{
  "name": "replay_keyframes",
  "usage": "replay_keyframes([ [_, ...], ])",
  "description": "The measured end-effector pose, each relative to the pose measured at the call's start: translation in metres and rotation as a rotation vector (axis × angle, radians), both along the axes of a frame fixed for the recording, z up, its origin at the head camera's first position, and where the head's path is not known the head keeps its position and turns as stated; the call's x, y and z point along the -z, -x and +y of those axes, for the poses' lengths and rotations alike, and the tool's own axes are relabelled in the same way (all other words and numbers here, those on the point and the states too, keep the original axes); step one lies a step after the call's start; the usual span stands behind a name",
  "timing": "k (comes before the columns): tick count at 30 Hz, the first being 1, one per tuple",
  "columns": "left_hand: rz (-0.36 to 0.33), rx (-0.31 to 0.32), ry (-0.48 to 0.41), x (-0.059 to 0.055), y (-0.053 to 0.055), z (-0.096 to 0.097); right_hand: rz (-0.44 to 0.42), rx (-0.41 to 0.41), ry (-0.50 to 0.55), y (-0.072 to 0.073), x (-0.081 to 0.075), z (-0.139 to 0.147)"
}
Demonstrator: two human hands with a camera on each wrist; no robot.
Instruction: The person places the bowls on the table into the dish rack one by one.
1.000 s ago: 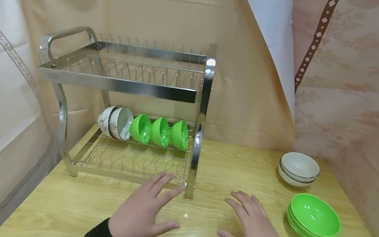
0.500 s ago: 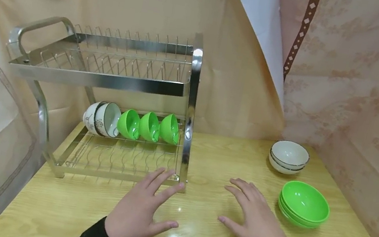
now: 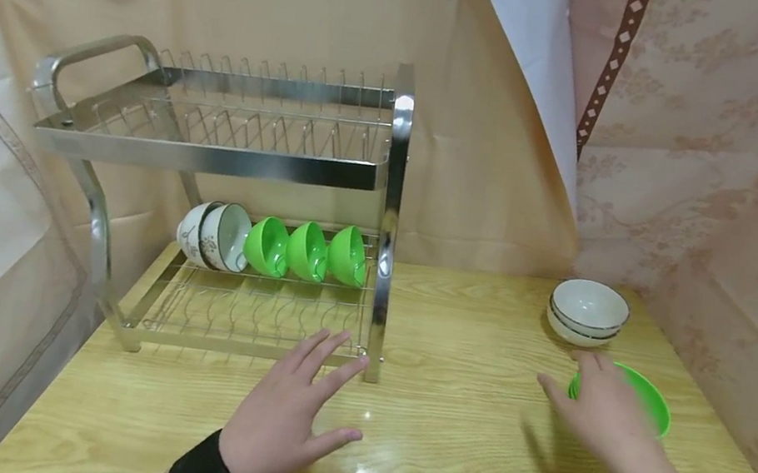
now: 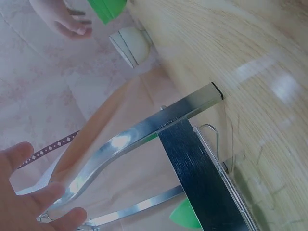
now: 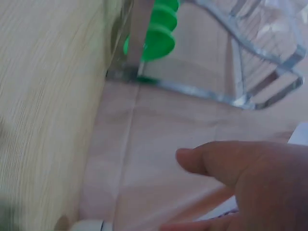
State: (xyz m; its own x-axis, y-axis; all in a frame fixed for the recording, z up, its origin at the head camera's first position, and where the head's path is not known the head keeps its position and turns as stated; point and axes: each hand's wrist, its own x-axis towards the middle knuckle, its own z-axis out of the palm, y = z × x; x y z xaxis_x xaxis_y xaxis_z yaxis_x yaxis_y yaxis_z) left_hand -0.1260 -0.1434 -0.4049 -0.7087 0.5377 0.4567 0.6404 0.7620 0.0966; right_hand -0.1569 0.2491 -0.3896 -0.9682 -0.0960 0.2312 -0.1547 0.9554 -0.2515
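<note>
In the head view my right hand [image 3: 609, 417] reaches over the stacked green bowls [image 3: 650, 403], its fingers extended and hiding much of the stack. Just behind stand two nested white bowls [image 3: 589, 307] with dark rims. My left hand [image 3: 287, 411], fingers spread and holding nothing, hovers in front of a metal dish rack [image 3: 210, 160]. On the rack's lower tier, three green bowls [image 3: 348, 255] stand on edge beside two patterned white bowls [image 3: 227, 237]. The right wrist view shows the thumb [image 5: 192, 161] apart from any bowl.
The dish rack's upper tier [image 3: 239, 123] holds only bare wire slots. A wooden table [image 3: 447, 452] carries everything, with a beige cloth [image 3: 491, 205] behind and a floral cloth [image 3: 749, 209] at the right.
My right hand has moved right and away from me, from beside the green bowls to over them. My left hand stays nearly where it was. The head view has shifted slightly.
</note>
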Motion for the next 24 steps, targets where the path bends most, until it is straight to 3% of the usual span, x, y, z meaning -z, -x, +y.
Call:
replay_keyframes([
  [6,0.019,-0.030,0.004,0.002,0.003,-0.001,-0.107,0.050,-0.062,0.003,0.003,0.017],
  [11,0.014,-0.053,0.012,0.003,0.004,-0.002,-0.146,0.068,-0.039,0.002,0.007,0.019],
  [20,-0.008,-0.065,0.023,0.002,0.004,-0.003,-0.069,0.092,-0.024,0.007,0.013,0.018],
  [24,-0.002,-0.066,0.018,0.003,0.005,-0.004,-0.085,0.096,-0.018,0.008,0.013,0.016],
])
